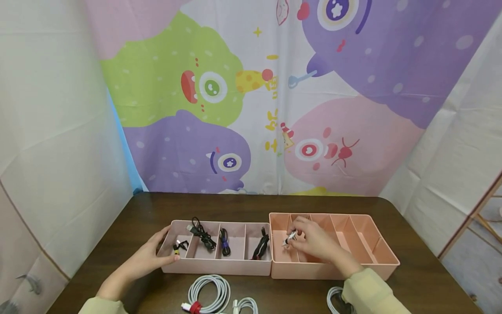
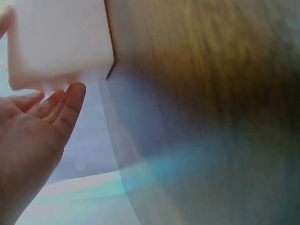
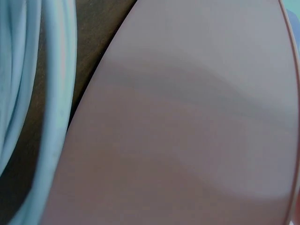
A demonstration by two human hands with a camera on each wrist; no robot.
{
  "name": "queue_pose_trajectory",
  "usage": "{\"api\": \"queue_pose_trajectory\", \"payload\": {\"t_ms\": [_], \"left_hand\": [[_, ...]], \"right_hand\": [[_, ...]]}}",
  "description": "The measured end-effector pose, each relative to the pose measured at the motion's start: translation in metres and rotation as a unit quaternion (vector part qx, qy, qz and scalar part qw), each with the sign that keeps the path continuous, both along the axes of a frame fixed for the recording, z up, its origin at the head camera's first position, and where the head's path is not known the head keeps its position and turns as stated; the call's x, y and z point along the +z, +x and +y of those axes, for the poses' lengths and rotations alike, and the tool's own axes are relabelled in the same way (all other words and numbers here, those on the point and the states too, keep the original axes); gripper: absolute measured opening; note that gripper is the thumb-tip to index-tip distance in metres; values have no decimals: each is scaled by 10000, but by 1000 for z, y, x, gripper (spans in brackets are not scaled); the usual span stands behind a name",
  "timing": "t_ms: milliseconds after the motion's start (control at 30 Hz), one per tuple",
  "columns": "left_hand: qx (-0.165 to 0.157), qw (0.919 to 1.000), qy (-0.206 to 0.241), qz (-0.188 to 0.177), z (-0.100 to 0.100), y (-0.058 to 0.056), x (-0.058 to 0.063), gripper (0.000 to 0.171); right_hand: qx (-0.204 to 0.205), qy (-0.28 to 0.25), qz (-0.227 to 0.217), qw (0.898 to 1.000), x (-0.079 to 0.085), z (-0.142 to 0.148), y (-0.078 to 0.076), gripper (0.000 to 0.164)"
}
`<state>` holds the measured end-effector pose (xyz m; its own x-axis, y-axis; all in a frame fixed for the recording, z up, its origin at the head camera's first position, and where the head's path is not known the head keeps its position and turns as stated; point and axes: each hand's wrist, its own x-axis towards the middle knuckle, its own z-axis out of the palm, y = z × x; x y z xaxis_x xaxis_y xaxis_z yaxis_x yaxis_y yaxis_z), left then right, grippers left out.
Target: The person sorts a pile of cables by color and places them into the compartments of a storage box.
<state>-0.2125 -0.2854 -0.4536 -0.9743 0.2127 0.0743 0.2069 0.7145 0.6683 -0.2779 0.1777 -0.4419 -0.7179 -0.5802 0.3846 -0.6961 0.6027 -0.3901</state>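
My left hand (image 1: 147, 258) holds the left end of a pale pink divided box (image 1: 219, 267), its thumb at the front rim and its fingers at the far left corner. In the left wrist view, the fingertips meet the box's end wall (image 2: 61, 47). Over the leftmost compartment of a peach divided box (image 1: 310, 272), my right hand (image 1: 313, 239) pinches a small white cable piece with dark parts (image 1: 289, 239). Fingers partly hide this piece, and the right wrist view shows only a box wall (image 3: 187, 117) and a thick pale cable (image 3: 58, 93).
The pink box holds a short black-and-yellow piece (image 1: 176, 249), a black USB cable (image 1: 203, 235), a purple-tied cable (image 1: 225, 242) and a black cable (image 1: 260, 245). In front lie a coiled cable with red tie (image 1: 227, 290), a smaller coil (image 1: 251, 301) and a grey coil (image 1: 331, 298).
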Motion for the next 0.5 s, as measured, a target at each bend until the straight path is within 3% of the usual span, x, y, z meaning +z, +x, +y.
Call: {"api": "queue_pose_trajectory", "payload": {"t_ms": [500], "left_hand": [[-30, 10000, -7, 64, 0, 0, -1, 94]], "right_hand": [[91, -126, 197, 9997, 2, 2, 1, 14]]}}
